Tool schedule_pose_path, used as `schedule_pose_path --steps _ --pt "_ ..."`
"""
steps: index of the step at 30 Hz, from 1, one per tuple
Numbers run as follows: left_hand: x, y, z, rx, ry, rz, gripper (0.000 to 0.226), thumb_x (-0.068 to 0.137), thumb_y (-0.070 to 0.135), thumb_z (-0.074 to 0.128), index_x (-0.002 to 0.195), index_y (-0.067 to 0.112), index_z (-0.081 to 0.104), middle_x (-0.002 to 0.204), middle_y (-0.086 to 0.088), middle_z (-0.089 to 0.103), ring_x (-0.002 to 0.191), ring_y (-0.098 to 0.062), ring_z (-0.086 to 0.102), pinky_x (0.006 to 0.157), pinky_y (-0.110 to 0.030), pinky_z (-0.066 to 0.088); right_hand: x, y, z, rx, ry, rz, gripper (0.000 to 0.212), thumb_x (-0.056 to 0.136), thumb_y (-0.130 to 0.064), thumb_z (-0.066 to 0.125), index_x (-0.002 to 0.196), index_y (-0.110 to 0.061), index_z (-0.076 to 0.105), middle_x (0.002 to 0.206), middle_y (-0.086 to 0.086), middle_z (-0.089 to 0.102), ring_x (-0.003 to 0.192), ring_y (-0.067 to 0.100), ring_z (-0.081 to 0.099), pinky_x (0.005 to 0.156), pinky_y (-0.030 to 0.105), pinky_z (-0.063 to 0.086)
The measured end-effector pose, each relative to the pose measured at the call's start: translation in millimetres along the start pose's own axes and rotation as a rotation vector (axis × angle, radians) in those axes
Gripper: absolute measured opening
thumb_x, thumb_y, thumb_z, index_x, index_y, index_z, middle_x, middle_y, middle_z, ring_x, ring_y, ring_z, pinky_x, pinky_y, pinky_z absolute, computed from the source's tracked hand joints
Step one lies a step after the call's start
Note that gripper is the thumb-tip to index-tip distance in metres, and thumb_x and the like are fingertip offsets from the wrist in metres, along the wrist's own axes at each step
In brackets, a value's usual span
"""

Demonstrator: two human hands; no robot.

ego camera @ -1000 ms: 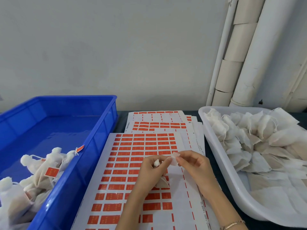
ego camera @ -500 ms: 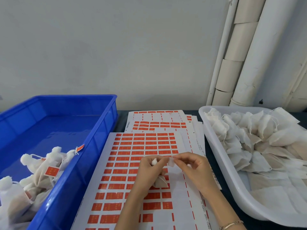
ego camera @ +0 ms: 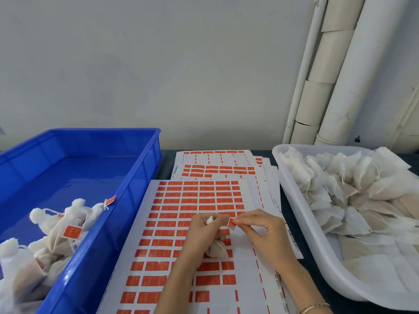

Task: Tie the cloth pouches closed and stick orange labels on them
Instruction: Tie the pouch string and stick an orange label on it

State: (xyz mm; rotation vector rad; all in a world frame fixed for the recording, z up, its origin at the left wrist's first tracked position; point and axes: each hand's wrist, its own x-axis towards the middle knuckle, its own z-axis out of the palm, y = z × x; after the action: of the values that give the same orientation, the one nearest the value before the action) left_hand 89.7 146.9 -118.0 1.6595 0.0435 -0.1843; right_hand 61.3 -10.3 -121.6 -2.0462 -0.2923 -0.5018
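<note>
My left hand [ego camera: 201, 232] grips a small white cloth pouch [ego camera: 216, 249] by its neck, with the tied top poking out above my fingers. My right hand [ego camera: 260, 232] pinches a small orange label [ego camera: 231, 222] right beside the pouch's neck. Both hands hover over a white sheet of orange labels [ego camera: 188, 200] in the middle of the table. Whether the label touches the pouch's string I cannot tell.
A blue bin [ego camera: 127, 214] at the left holds several tied, labelled pouches [ego camera: 65, 225]. A white tub [ego camera: 301, 214] at the right is full of loose cloth pouches [ego camera: 353, 191]. More label sheets [ego camera: 217, 166] lie behind the front one. Pipes run up the wall at the back right.
My right hand has folded the label, which now shows its orange face instead of a pale side. Both hands stay at the same spot over the sheet.
</note>
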Motion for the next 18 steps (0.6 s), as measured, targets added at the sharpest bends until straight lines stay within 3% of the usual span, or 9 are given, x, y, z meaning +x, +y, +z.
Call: schedule_pose_path --steps 3,10,14,16,18 --pt "0.2 -1.2 -1.3 -0.004 -0.01 -0.018 0.02 0.086 0.027 0.066 0.068 0.02 0.069 0.048 0.005 0.056 0.048 -0.007 0.055 0.052 -0.018 0.048 -1.8 1.9 1.0 -0.074 -0.016 -0.023 0.028 0.078 -0.017 0.072 0.091 -0.043 0.069 0.095 -0.027 0.064 0.093 -0.004 0.063 0.086 0.005 0.045" --pt "0.2 -1.8 -0.1 0.022 0.02 0.012 0.025 0.083 0.042 0.069 0.063 0.026 0.067 0.05 0.006 0.06 0.049 -0.006 0.058 0.051 -0.013 0.048 -3.7 9.9 5.0 -0.271 -0.1 -0.038 0.02 0.084 -0.012 0.071 0.101 -0.02 0.076 0.107 -0.009 0.068 0.101 0.002 0.059 0.095 0.013 0.042" --pt "0.7 -2.8 1.3 0.038 0.036 0.038 0.021 0.083 0.039 0.069 0.067 0.025 0.067 0.047 0.01 0.059 0.047 -0.003 0.058 0.047 -0.01 0.046 -4.6 7.8 5.7 -0.193 0.043 0.053 0.025 0.084 -0.009 0.069 0.095 -0.032 0.07 0.101 -0.02 0.066 0.093 -0.006 0.059 0.084 -0.001 0.039" --pt "0.6 -2.6 1.8 0.041 0.042 0.053 0.02 0.083 0.04 0.068 0.07 0.026 0.069 0.048 0.01 0.059 0.047 -0.003 0.059 0.047 -0.009 0.046 -3.3 5.2 4.6 -0.155 0.072 0.098 0.025 0.084 -0.013 0.068 0.084 -0.039 0.064 0.092 -0.031 0.063 0.094 -0.007 0.059 0.078 -0.001 0.04" --pt "1.2 -2.6 1.7 0.037 0.04 0.074 0.019 0.084 0.04 0.068 0.073 0.025 0.07 0.049 0.011 0.059 0.048 -0.002 0.058 0.048 -0.009 0.045 -1.1 2.3 4.8 -0.05 0.102 0.171 0.008 0.081 -0.03 0.063 0.079 -0.037 0.063 0.084 -0.033 0.065 0.095 -0.008 0.057 0.075 0.004 0.04"
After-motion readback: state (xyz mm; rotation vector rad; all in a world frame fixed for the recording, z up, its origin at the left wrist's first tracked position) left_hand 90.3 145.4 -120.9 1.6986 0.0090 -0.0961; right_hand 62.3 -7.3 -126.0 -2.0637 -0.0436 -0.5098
